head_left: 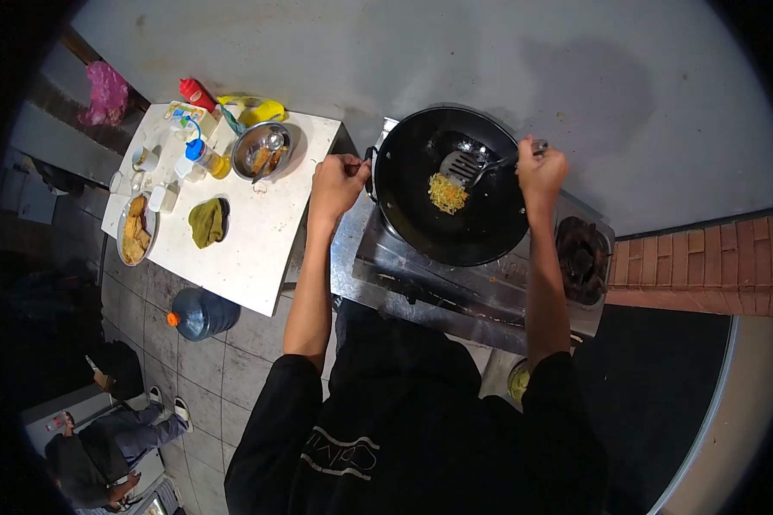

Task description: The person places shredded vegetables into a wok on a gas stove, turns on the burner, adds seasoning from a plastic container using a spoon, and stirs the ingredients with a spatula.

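A black wok sits on the left side of a metal gas stove. My left hand is closed on the wok's left handle. In my right hand is the handle of a slotted spatula, gripped above the wok's right rim. The spatula's slotted head is inside the wok, touching or just beside a small heap of shredded yellow-green food. The rest of the wok's inside looks dark and shiny.
Left of the stove, a white table holds a metal bowl, an oil bottle, a red squeeze bottle, a green cloth and a plate of food. A water jug stands on the floor. A person is at lower left.
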### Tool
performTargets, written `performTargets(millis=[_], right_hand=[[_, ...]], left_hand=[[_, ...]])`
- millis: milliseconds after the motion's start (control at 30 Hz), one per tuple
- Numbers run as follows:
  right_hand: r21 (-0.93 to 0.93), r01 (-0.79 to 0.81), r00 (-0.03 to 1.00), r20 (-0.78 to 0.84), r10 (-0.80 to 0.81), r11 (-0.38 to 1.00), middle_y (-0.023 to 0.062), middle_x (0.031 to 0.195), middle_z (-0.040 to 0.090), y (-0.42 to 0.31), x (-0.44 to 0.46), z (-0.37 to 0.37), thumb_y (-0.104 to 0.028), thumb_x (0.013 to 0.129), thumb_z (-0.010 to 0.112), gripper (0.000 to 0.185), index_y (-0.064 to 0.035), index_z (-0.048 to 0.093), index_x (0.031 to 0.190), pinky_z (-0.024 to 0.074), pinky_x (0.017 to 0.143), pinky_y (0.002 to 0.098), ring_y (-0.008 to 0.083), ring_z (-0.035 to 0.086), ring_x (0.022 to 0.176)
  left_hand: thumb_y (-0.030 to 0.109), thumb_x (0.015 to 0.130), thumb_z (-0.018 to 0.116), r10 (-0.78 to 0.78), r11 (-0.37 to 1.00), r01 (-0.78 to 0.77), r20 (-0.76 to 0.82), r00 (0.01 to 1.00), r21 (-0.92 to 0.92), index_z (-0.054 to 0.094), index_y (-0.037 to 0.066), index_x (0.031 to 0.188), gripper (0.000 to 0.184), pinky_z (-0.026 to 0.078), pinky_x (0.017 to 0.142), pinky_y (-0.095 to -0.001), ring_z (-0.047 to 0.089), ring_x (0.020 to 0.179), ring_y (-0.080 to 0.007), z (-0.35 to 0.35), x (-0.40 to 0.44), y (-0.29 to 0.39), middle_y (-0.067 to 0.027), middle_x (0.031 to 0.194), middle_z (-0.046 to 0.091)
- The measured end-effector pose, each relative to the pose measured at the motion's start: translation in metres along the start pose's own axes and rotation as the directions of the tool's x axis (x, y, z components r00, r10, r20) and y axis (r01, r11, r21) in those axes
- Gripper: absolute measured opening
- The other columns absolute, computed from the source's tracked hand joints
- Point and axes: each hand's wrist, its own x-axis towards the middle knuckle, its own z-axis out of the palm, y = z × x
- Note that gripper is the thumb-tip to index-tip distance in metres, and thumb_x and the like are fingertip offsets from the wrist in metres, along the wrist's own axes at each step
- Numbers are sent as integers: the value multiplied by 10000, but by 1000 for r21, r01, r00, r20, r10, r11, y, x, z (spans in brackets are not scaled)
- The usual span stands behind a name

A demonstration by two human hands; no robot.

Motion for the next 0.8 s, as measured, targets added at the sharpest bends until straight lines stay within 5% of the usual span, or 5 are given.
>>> performTargets(millis=[167, 367, 433, 500, 800], right_hand=[[-32, -55, 998, 32, 56, 998, 158, 460, 430, -3, -15, -5, -179, 784, 630, 345, 65, 511, 572, 344, 462, 361, 174, 347, 410], [8, 105, 993, 46, -105, 994, 137, 476, 406, -24, -6, -12, -144, 828, 612, 269, 50, 567, 646, 343, 450, 325, 131, 350, 436], [-7, 221, 947, 242, -213, 975, 123, 491, 385, -33, -8, -11, -154, 831, 631, 259, 44, 578, 673, 344, 458, 315, 122, 336, 454], [-23, 242, 947, 223, -231, 970, 132, 513, 390, -46, -9, -29, -153, 845, 634, 237, 43, 595, 716, 351, 465, 301, 119, 348, 460], [58, 107, 845, 521, -122, 993, 170, 765, 635, -62, -38, -93, -55, 826, 658, 190, 20, 655, 1000, 457, 595, 300, 193, 576, 619]], left_hand=[[218, 786, 678, -47, 999, 47, -13, 999, 0, 670, -34, 777, 253, 473, 584, -336, 639, 599, -270, -4, -2, 10, -168, 640, 636], [230, 786, 672, 25, 1000, -24, -57, 998, 13, 674, -25, 777, 255, 473, 583, -347, 633, 585, -275, -3, -3, 9, -160, 623, 631], [231, 790, 670, 15, 1000, -16, -46, 999, -10, 675, -23, 778, 254, 472, 583, -347, 631, 585, -276, 0, -3, 2, -159, 623, 630], [233, 794, 667, 1, 999, -3, -54, 999, -36, 675, -20, 779, 253, 472, 582, -347, 630, 584, -277, 1, -1, 2, -158, 622, 629], [264, 823, 659, 14, 999, -19, -108, 994, -48, 676, -14, 805, 280, 473, 589, -356, 632, 600, -282, 3, -10, 5, -149, 626, 626]])
